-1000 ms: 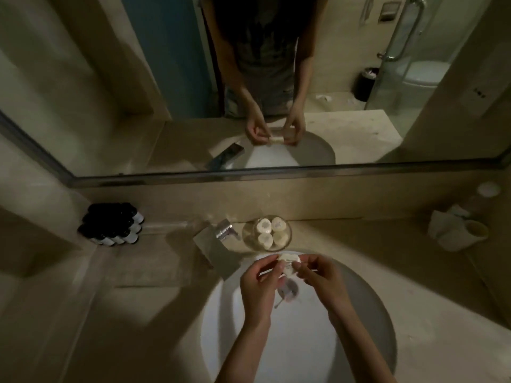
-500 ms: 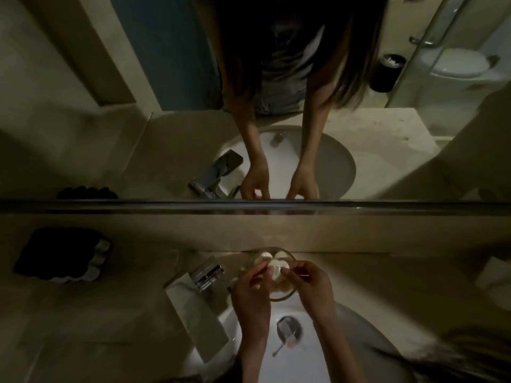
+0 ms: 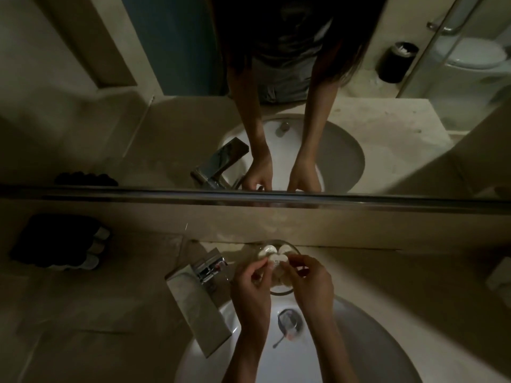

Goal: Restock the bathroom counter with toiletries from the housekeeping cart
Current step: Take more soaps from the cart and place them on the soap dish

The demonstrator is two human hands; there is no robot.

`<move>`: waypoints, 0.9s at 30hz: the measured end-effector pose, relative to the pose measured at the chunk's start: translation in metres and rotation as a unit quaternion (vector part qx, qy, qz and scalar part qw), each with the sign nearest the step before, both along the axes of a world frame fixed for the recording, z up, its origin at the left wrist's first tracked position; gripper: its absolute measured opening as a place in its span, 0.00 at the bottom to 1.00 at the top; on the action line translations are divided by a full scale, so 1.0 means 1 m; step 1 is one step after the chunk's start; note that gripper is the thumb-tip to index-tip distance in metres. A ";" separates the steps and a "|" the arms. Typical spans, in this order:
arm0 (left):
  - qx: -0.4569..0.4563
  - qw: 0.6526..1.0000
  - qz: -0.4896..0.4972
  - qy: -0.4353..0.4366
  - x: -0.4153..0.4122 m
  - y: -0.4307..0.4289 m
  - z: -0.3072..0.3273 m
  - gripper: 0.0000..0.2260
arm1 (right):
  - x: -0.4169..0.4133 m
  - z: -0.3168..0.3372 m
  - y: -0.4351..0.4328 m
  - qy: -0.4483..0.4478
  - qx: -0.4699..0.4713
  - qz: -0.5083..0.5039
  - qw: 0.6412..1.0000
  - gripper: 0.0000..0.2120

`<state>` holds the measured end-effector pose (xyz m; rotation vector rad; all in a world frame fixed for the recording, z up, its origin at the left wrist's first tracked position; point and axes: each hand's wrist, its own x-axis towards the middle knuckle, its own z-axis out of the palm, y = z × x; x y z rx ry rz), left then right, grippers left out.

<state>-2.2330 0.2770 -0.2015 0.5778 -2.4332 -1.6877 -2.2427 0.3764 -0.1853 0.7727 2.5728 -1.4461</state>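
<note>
Toiletry packet [image 3: 276, 263] pinched between fingers of left hand [image 3: 253, 284] and right hand [image 3: 313, 281], over glass dish [image 3: 282, 293].

faucet [image 3: 199, 297] left of sink [image 3: 359, 344] | drain [image 3: 289, 322] in sink | mirror [image 3: 83, 106] above

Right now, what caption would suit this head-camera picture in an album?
Left hand and right hand pinch a small white toiletry over the glass dish behind the sink.

the dish [image 3: 282, 292] sits behind the sink [image 3: 359, 341], right of the faucet [image 3: 199, 299]; bottles [image 3: 91, 250] far left.
</note>
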 end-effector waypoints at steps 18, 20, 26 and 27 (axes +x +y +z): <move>0.003 1.000 -0.007 -0.013 0.005 0.002 0.019 0.08 | 0.008 0.007 0.003 0.035 -0.063 -0.028 0.997 0.05; -0.004 1.000 -0.009 0.003 0.014 0.003 0.025 0.09 | 0.014 0.013 0.006 0.047 -0.072 -0.027 0.996 0.04; -0.015 0.996 -0.080 -0.023 0.045 -0.001 0.050 0.11 | 0.050 0.051 0.017 0.082 -0.104 -0.009 0.991 0.04; -0.013 0.995 -0.096 -0.021 0.053 -0.001 0.057 0.11 | 0.059 0.060 0.019 0.089 -0.108 -0.005 0.990 0.04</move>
